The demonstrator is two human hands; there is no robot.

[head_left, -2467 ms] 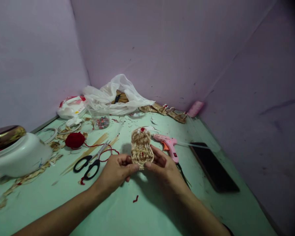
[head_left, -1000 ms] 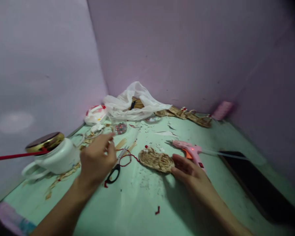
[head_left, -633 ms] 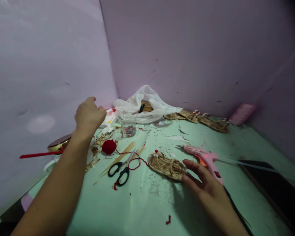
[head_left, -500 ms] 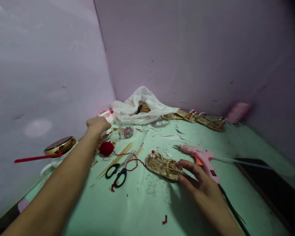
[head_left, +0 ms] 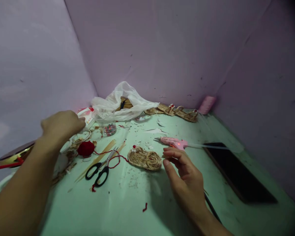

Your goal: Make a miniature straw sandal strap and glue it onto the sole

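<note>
A small slipper-shaped piece of woven straw [head_left: 145,159] lies mid-table, with a red bead and white beads at its left end. My right hand [head_left: 185,180] is beside its right end, fingers apart and loosely curved, holding nothing. Far to the left, my left hand [head_left: 62,126] is raised over the clutter with its fingers folded; its back faces me and hides whatever they hold. Red yarn runs from a red yarn ball [head_left: 86,149] to the slipper. Black-handled scissors [head_left: 102,170] lie between them. Behind my right hand rests a pink glue gun [head_left: 173,142].
Clear cup of beads [head_left: 109,129], white plastic bag [head_left: 124,103] and several woven slippers [head_left: 185,114] stand along the back. A pink roll [head_left: 206,105] is in the back right corner. A dark flat slab [head_left: 238,173] lies right, a gold-rimmed round object [head_left: 16,154] left.
The view has turned to the right, so things appear further left. My left hand has drawn back and up from the white packet. My right hand has come away from the woven slipper.
</note>
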